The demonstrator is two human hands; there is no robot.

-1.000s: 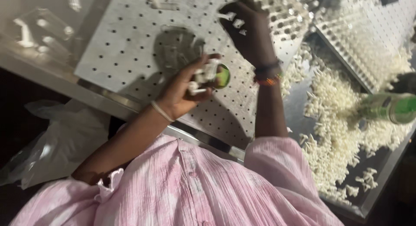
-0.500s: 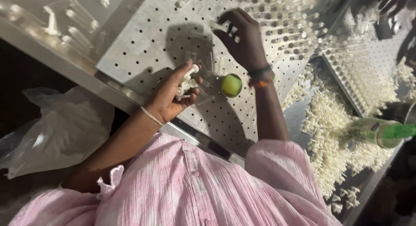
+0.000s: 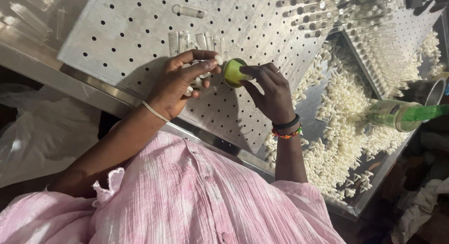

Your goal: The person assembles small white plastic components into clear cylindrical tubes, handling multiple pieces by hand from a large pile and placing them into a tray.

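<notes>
Two hands work over the perforated metal plate [image 3: 140, 33]: the left hand [image 3: 180, 80] and the right hand [image 3: 269, 87]. Between them is one small green cup [image 3: 232, 72]. One green bottle [image 3: 402, 114] lies right of the plate. White plastic tips [image 3: 341, 113] beside the plate are too many to count.

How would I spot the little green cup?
Find the perforated metal plate across the bench. Near its lower edge the left hand and right hand meet around the green cup, the only round, yellow-green thing among clear tubes.
</notes>
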